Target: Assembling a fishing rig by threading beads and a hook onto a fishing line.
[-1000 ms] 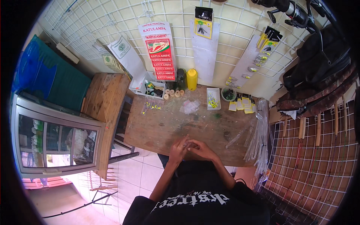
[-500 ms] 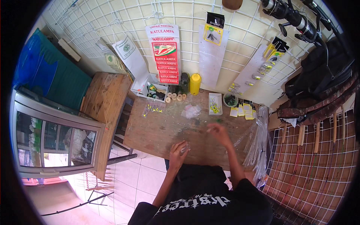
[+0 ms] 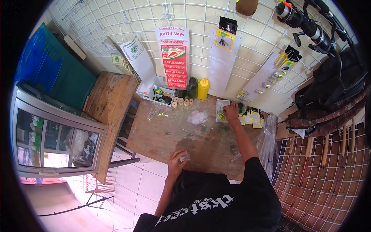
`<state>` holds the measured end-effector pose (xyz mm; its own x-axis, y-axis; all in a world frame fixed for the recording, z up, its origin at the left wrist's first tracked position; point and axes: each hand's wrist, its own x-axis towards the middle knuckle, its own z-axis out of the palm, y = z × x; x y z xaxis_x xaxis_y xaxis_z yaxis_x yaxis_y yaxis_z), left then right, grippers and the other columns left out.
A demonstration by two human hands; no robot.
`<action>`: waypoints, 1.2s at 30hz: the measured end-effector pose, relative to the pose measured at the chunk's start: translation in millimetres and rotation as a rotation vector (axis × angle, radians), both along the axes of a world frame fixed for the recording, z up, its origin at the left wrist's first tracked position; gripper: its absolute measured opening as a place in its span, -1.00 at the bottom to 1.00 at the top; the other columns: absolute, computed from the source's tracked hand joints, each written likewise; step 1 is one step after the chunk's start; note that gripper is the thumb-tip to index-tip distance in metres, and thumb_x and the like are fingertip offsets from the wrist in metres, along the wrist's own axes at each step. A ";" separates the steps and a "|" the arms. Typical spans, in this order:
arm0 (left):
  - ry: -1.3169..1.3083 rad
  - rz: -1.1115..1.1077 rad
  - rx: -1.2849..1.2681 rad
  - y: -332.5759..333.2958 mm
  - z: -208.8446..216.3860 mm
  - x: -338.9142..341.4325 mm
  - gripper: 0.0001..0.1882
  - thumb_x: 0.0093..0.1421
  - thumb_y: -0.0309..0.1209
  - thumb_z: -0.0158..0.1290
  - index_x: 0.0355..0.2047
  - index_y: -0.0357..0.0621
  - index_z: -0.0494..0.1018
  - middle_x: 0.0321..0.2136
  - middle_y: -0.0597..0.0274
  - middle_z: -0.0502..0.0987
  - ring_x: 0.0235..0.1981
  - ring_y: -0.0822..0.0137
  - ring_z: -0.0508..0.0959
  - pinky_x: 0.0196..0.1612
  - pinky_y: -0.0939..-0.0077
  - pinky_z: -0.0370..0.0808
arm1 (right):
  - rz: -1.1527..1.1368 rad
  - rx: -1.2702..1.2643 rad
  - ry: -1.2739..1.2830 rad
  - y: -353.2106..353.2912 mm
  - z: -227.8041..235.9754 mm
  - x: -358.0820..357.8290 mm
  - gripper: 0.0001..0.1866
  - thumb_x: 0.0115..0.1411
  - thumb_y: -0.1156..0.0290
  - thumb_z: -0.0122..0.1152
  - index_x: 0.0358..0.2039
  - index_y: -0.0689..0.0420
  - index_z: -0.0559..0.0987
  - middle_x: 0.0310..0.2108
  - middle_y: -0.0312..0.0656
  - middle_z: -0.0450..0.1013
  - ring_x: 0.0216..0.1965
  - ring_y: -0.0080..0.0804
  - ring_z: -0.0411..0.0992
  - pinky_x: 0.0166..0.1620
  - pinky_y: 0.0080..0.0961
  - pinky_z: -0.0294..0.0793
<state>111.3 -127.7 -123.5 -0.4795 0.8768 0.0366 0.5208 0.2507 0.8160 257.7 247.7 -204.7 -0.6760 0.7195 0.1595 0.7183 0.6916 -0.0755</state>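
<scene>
Near the front edge of the table, my left hand is closed around a small clear plastic bag. My right hand is stretched to the back of the table, over the right side of a white tray. Inside that tray lie several small yellow-green fishing pieces, probably jig heads. The right fingers are bent together and point down; whatever sits between them is hidden. A round bowl of dark pieces stands just right of this hand.
Small clear bags lie mid-table, and more yellow-green pieces at left. Behind stand wooden spools, a yellow squeeze bottle and a divided white box. Yellow-edged cards and plastic sleeves lie right.
My right hand has moved away from above the table's middle, up and right to the white tray. My left hand keeps the clear bag, a little further left and lower.
</scene>
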 end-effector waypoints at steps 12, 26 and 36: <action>-0.057 -0.034 -0.137 2.7 -28.5 5.3 -0.53 -0.07 -0.34 0.29 -0.10 -0.11 0.49 -0.14 0.05 0.49 -0.08 0.02 0.46 0.02 0.25 0.38 | 0.008 -0.048 0.066 0.7 -1.9 -2.0 -0.92 -0.06 0.37 0.18 -0.56 0.06 0.59 -0.48 -0.11 0.52 -0.09 -0.12 0.32 -0.01 -0.10 0.19; 0.212 -0.109 -0.049 70.8 -50.6 9.5 -0.33 -0.09 -0.18 0.29 0.05 -0.07 0.36 -0.10 0.01 0.42 -0.06 -0.04 0.42 0.05 0.17 0.32 | 0.014 -0.480 0.614 8.6 58.1 11.2 -0.82 -0.10 0.54 0.32 -0.40 0.07 0.64 -0.42 -0.28 0.56 -0.42 -0.44 0.38 -0.26 -0.49 0.32; -0.032 -0.069 0.280 160.6 56.4 4.2 -0.48 -0.04 -0.34 0.28 -0.05 -0.18 0.44 -0.21 0.11 0.53 -0.15 0.14 0.50 -0.02 0.28 0.38 | 0.233 -0.924 0.904 -47.4 138.3 10.1 -0.68 -0.02 0.57 0.29 -0.19 0.14 0.56 -0.42 -0.44 0.54 -0.45 -0.76 0.30 -0.37 -0.72 0.20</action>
<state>115.5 32.8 -67.2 -0.4241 0.8653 0.2673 0.5013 -0.0215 0.8650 267.8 200.3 -66.4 -0.7133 0.6881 0.1331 0.0364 0.2261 -0.9734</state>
